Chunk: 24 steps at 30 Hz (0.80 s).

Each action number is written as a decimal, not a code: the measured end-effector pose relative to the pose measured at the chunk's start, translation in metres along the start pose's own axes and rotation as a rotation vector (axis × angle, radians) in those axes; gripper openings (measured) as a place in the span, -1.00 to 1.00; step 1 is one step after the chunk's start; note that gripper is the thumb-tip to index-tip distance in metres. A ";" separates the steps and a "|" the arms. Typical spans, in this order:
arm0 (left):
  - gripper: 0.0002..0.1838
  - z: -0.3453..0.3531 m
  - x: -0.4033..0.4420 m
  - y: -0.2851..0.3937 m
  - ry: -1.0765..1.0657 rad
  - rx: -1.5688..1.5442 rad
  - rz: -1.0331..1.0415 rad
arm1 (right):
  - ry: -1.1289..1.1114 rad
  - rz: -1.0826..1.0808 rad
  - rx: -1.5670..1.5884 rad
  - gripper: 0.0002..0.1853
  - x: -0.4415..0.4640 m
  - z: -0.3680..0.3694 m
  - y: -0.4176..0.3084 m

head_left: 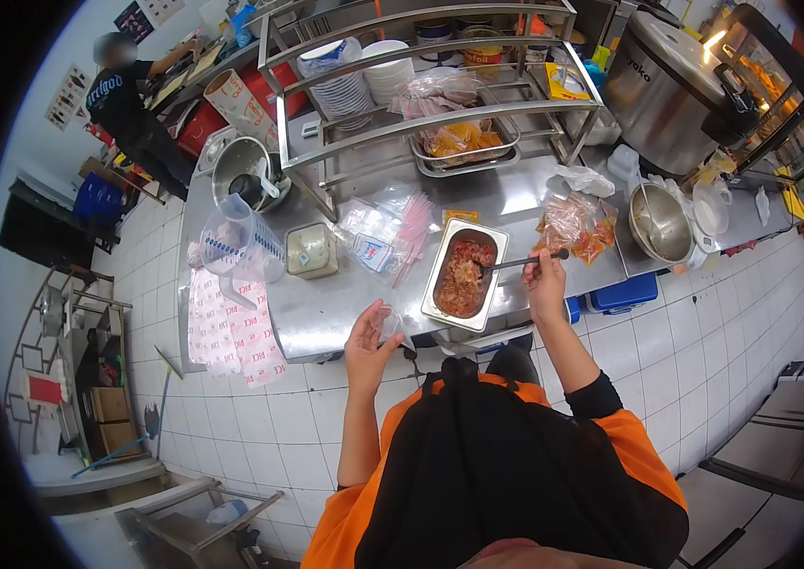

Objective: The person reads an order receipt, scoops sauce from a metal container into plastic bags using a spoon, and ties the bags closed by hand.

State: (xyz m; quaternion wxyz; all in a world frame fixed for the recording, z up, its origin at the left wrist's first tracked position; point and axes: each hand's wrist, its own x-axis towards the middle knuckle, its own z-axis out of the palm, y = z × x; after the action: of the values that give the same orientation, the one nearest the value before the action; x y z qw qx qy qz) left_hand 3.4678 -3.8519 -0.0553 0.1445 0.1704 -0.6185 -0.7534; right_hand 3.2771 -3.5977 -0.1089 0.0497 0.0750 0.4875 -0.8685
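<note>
My left hand [370, 343] holds a small clear plastic container [390, 324] just off the front edge of the steel table [317, 318]. In my right hand [544, 283] is the handle of a black spoon [521, 262], whose far end is down in a rectangular metal pan [490, 305]. Chopped reddish food [464, 275] fills part of that pan, with a paler heap near the spoon. Clear and pink plastic bags [378, 232] lie left of the pan, and a bag of orange-red food [577, 226] lies to its right.
A metal rack [326, 156] stands behind the pan, with stacked bowls [340, 100] and a tray of orange food [464, 142]. At left are a clear jug [236, 242] and printed paper [227, 327]. A metal bowl [660, 223] is at right. Another person [127, 100] stands far left.
</note>
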 end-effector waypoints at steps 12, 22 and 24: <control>-0.32 0.023 0.006 -0.003 0.020 0.174 0.219 | -0.012 0.058 -0.031 -0.69 -0.007 -0.009 0.008; -0.34 0.040 0.007 -0.002 -0.006 0.280 0.288 | 0.002 0.038 -0.008 -0.70 -0.006 -0.015 0.009; -0.31 0.037 0.009 0.000 -0.007 0.390 0.336 | 0.034 0.054 -0.010 -0.70 -0.005 -0.016 0.008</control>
State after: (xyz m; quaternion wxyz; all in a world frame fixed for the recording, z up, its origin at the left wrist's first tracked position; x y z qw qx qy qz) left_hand 3.4435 -3.8232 -0.0498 0.2301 0.0872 -0.7721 -0.5859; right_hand 3.2847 -3.5882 -0.1225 0.0650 0.1027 0.4905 -0.8629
